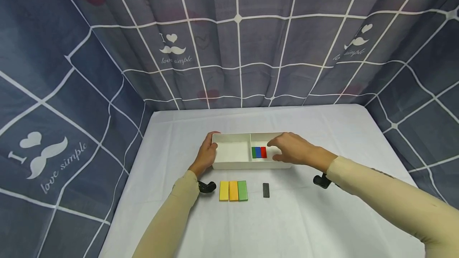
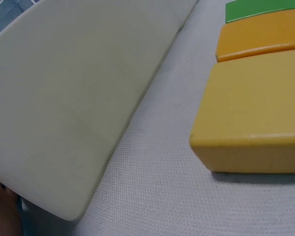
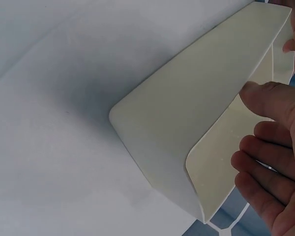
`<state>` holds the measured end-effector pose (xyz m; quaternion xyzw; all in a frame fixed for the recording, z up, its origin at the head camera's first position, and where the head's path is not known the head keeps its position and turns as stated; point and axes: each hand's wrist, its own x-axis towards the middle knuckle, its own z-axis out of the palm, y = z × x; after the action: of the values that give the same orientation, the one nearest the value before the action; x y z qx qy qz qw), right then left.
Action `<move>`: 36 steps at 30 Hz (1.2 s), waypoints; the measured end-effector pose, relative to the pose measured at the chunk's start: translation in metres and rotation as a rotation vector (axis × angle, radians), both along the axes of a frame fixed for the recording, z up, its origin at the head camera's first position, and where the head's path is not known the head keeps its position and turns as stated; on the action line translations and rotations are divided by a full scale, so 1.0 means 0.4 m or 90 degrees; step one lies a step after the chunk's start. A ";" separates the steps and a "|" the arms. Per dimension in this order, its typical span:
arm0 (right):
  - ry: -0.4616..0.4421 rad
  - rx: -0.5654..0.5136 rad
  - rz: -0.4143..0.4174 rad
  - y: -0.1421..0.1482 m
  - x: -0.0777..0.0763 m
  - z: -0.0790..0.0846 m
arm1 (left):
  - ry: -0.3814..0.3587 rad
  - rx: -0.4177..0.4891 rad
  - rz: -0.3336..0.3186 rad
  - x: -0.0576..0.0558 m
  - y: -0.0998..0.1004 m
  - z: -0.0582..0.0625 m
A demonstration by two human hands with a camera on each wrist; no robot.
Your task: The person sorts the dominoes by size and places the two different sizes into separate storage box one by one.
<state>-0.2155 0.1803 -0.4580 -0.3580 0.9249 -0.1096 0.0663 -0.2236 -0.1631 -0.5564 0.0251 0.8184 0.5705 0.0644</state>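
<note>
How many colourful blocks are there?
6: yellow block, orange block, light green block in front of the box; dark green block, blue block, red block inside it. The right hand may hide others.

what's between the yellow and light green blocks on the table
An orange block lies between the yellow block and the light green block, the three in a row; the head and left wrist views both show it.

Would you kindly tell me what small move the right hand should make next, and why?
Perhaps move the right hand to the dark block, which lies outside the box, while three other small blocks sit in the box's right compartment. The right hand appears to hold nothing, and the left hand grips the box's left end.
</note>
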 end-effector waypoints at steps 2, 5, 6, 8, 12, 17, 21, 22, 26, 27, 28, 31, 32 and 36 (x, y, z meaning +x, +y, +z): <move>0.001 -0.008 -0.004 0.003 0.006 0.005 | 0.001 -0.001 0.001 0.000 0.000 0.000; 0.003 -0.019 -0.009 0.007 0.016 0.015 | 0.000 -0.001 0.001 0.001 0.001 0.001; 0.004 -0.022 -0.009 0.008 0.020 0.019 | -0.001 -0.001 0.001 0.001 0.001 0.001; 0.010 -0.028 -0.006 0.011 0.028 0.026 | -0.005 0.002 0.000 0.001 0.001 0.001; 0.024 -0.037 0.006 0.014 0.045 0.039 | -0.010 0.003 0.000 0.001 0.001 0.003; 0.016 -0.051 0.012 0.016 0.067 0.051 | -0.008 0.002 -0.001 0.000 0.001 0.005; 0.013 -0.055 0.017 0.016 0.084 0.052 | -0.008 0.003 -0.002 0.001 0.001 0.005; 0.014 -0.056 0.018 0.016 0.088 0.052 | -0.009 0.004 -0.002 0.002 0.001 0.005; 0.023 -0.064 0.029 0.016 0.107 0.056 | -0.011 0.006 -0.004 0.001 0.000 0.003; 0.026 -0.065 0.031 0.016 0.113 0.057 | -0.010 0.008 -0.004 0.001 0.000 0.002; 0.030 -0.066 0.032 0.016 0.118 0.058 | -0.008 0.008 -0.004 0.001 0.000 0.002; 0.035 -0.070 0.035 0.015 0.135 0.060 | -0.005 0.012 -0.005 0.002 0.000 0.003; 0.036 -0.071 0.035 0.015 0.141 0.060 | -0.005 0.012 -0.005 0.002 0.000 0.004; 0.027 -0.076 0.035 0.010 0.168 0.064 | -0.007 0.013 -0.005 0.002 0.000 0.005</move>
<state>-0.1484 0.1842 -0.4323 -0.3889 0.9077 -0.1550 0.0285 -0.2226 -0.1630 -0.5544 0.0256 0.8119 0.5789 0.0707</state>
